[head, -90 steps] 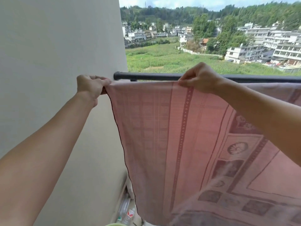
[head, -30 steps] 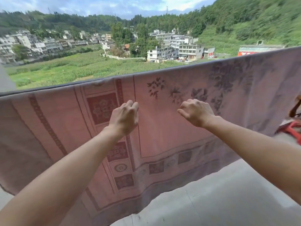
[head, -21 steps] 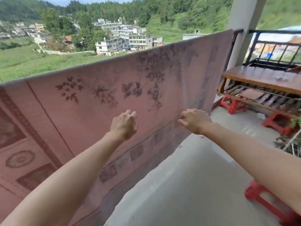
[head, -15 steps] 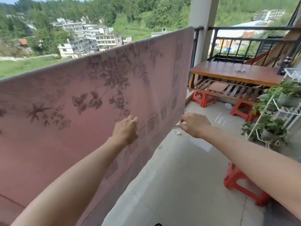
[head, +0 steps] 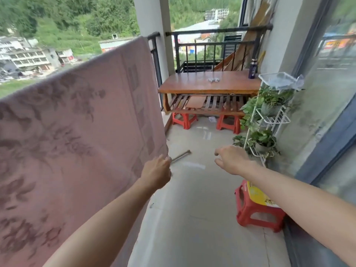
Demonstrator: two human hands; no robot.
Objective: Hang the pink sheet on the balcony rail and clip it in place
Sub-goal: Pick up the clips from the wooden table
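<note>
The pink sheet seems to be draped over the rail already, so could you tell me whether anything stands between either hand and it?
Nothing visible does. The left hand is right at the side edge of the pink sheet, though whether it touches is unclear. The right hand hovers apart over the bare floor, with only open air between it and the sheet.

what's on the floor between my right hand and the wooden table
In the head view, mostly bare floor between right hand and wooden table, with two red stools under the table.
</note>
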